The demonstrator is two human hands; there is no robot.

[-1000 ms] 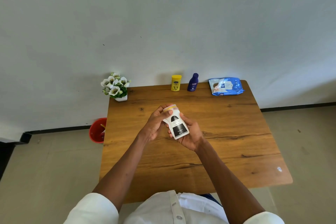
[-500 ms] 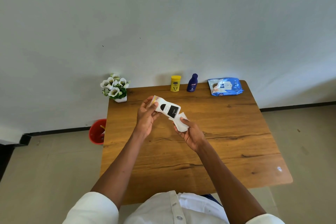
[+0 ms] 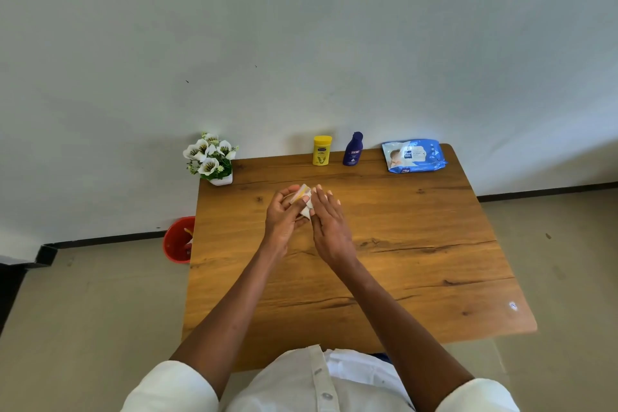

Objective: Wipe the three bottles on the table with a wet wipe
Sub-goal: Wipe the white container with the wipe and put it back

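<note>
Between my two hands, above the middle of the wooden table (image 3: 418, 244), I see the white bottle (image 3: 298, 195) with its yellow band near the cap. My left hand (image 3: 282, 214) holds it with curled fingers and thumb, so most of the body is hidden. My right hand (image 3: 329, 224) lies against it from the other side with fingers almost straight, pressing the white wet wipe (image 3: 306, 211) onto the bottle; only a small corner of the wipe shows under the right fingertips (image 3: 322, 192).

Beyond the fingertips, at the far edge of the table, the yellow bottle (image 3: 322, 150) and the dark blue bottle (image 3: 352, 149) stand upright, just beside each other but apart. Further to the right of them lies the blue wet wipes pack (image 3: 414, 155), flat. To the far left of my left fingers stands a small white pot of white flowers (image 3: 210, 157). Past the table edge on that side, a red bin (image 3: 177, 239) sits on the floor.
</note>
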